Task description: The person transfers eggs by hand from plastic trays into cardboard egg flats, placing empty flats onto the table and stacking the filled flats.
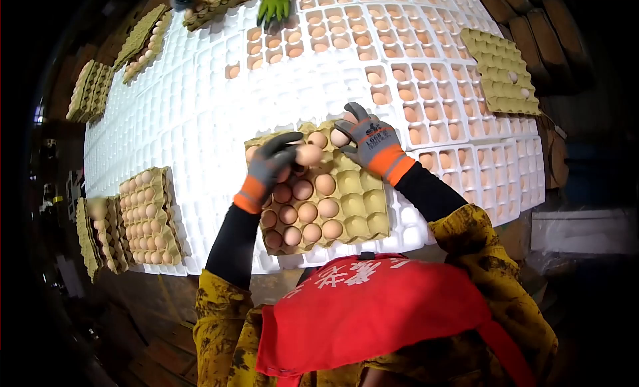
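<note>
A yellow-green egg tray (359,204) lies in front of me on the white foam trays, with brown eggs in its left and middle cups and bare cups on its right. My left hand (273,162), in a grey and orange glove, is closed on an egg (308,155) above the tray's upper part. My right hand (367,138), gloved the same way, is curled round eggs at the tray's upper right corner; one egg (340,138) shows at its fingers and another between the fingertips.
White foam trays (200,107) cover the table, with eggs in the right and far cups. Egg-filled pulp trays (148,217) stand at the left. Another pulp tray (499,71) lies at the right. A co-worker's green-gloved hand (274,6) is at the far edge.
</note>
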Demonstrator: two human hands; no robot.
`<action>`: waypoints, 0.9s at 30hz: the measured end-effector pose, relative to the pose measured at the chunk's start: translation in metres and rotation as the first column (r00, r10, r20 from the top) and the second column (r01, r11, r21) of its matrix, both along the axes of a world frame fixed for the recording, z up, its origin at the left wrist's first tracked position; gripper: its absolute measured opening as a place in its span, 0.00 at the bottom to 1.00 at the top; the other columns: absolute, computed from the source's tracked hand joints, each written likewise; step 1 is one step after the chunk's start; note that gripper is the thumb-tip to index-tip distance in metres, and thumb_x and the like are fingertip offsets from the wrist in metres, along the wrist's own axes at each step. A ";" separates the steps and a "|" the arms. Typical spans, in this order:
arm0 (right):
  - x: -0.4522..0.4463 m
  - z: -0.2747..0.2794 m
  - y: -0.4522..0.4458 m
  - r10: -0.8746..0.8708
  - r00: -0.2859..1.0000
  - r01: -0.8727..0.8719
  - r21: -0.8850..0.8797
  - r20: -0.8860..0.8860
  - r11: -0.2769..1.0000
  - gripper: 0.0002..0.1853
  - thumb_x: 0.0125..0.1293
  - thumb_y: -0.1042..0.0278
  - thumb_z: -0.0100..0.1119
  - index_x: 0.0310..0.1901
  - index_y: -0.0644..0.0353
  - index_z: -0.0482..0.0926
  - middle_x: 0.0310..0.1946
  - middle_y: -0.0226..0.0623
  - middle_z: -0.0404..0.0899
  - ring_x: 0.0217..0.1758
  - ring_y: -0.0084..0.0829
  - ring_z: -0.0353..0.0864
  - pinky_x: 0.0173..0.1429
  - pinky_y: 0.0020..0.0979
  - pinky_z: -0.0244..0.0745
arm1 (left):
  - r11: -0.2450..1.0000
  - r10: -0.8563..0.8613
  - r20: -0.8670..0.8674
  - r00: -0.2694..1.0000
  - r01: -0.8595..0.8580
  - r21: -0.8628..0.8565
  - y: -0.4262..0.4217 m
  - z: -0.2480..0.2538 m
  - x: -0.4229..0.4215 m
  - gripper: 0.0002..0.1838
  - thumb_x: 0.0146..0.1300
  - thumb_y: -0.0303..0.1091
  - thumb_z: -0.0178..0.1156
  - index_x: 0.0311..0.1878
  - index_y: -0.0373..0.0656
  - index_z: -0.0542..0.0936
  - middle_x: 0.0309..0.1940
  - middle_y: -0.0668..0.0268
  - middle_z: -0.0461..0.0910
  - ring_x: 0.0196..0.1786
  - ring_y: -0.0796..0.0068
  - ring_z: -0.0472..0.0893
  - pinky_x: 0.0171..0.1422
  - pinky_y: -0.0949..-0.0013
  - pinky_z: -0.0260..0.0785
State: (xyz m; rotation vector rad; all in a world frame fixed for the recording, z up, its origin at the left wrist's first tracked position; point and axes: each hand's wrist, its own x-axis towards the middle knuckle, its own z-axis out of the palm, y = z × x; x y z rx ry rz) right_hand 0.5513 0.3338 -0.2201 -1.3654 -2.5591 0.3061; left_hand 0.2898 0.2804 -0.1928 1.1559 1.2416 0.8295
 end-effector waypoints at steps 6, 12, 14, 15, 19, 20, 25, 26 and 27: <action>0.003 0.000 0.005 -0.036 0.985 0.020 -0.093 -0.170 0.995 0.30 0.58 0.52 0.70 0.63 0.44 0.77 0.69 0.43 0.67 0.60 0.46 0.79 0.59 0.45 0.77 | 0.985 0.165 0.163 0.973 -0.156 -0.069 0.013 0.012 -0.008 0.26 0.71 0.41 0.58 0.69 0.41 0.73 0.61 0.57 0.79 0.54 0.67 0.84 0.55 0.66 0.77; 0.007 -0.001 0.050 -0.143 0.860 0.042 -0.211 -0.490 0.977 0.28 0.55 0.50 0.74 0.58 0.46 0.80 0.61 0.42 0.74 0.63 0.44 0.77 0.66 0.42 0.74 | 0.849 0.055 -0.995 0.084 0.521 0.091 0.047 -0.007 0.060 0.16 0.56 0.30 0.63 0.49 0.51 0.83 0.54 0.58 0.76 0.50 0.51 0.80 0.48 0.54 0.79; -0.002 0.004 0.075 -0.191 0.810 0.047 -0.264 -0.554 0.963 0.28 0.54 0.51 0.74 0.57 0.48 0.81 0.59 0.42 0.75 0.61 0.44 0.78 0.64 0.41 0.76 | 0.837 -0.007 -0.999 0.036 0.547 0.014 0.055 0.010 0.055 0.15 0.54 0.32 0.66 0.48 0.52 0.83 0.50 0.61 0.76 0.49 0.51 0.80 0.47 0.55 0.79; -0.008 0.013 0.088 -0.194 0.806 0.045 -0.269 -0.559 0.962 0.28 0.54 0.51 0.74 0.57 0.48 0.81 0.59 0.42 0.75 0.61 0.44 0.78 0.63 0.42 0.76 | 0.827 -0.071 -0.962 0.264 0.555 0.092 0.059 0.024 0.037 0.17 0.52 0.36 0.69 0.48 0.50 0.83 0.48 0.60 0.77 0.48 0.53 0.81 0.47 0.56 0.78; -0.046 0.000 0.151 -0.241 0.874 0.222 -0.094 -0.422 0.970 0.28 0.55 0.49 0.72 0.57 0.48 0.80 0.59 0.42 0.75 0.59 0.47 0.79 0.60 0.44 0.78 | 0.746 0.403 -0.714 0.572 0.247 0.619 0.124 0.014 -0.014 0.22 0.55 0.47 0.73 0.51 0.49 0.83 0.47 0.61 0.80 0.49 0.57 0.83 0.48 0.57 0.77; -0.058 -0.001 0.165 -0.293 0.889 0.305 -0.024 -0.351 0.952 0.29 0.56 0.48 0.71 0.58 0.46 0.79 0.62 0.42 0.73 0.60 0.48 0.79 0.59 0.44 0.78 | 0.766 0.427 -0.745 0.513 0.232 0.599 0.152 0.009 -0.017 0.24 0.56 0.49 0.73 0.52 0.49 0.83 0.48 0.60 0.81 0.50 0.57 0.83 0.48 0.57 0.77; -0.067 -0.019 0.213 -0.320 0.860 0.294 -0.126 -0.397 0.948 0.23 0.60 0.54 0.66 0.58 0.45 0.82 0.60 0.41 0.76 0.59 0.46 0.81 0.61 0.44 0.77 | 0.913 0.227 -0.938 0.261 0.277 0.298 0.236 -0.034 -0.017 0.23 0.63 0.50 0.66 0.60 0.55 0.81 0.51 0.57 0.80 0.53 0.53 0.82 0.53 0.54 0.77; -0.058 -0.021 0.214 -0.312 0.820 0.303 -0.099 -0.479 0.948 0.19 0.63 0.57 0.64 0.56 0.47 0.84 0.57 0.41 0.79 0.58 0.46 0.81 0.62 0.42 0.77 | 0.908 0.232 -0.943 0.237 0.295 0.298 0.238 -0.041 -0.021 0.21 0.65 0.47 0.64 0.61 0.56 0.81 0.52 0.56 0.80 0.52 0.53 0.82 0.53 0.53 0.77; -0.048 -0.036 0.223 -0.273 0.809 0.288 -0.054 -0.521 0.956 0.19 0.64 0.59 0.63 0.56 0.50 0.84 0.54 0.42 0.81 0.56 0.47 0.81 0.61 0.41 0.76 | 0.902 0.232 -0.949 0.212 0.319 0.291 0.237 -0.049 -0.026 0.20 0.67 0.45 0.62 0.61 0.57 0.81 0.52 0.56 0.80 0.52 0.52 0.82 0.54 0.53 0.77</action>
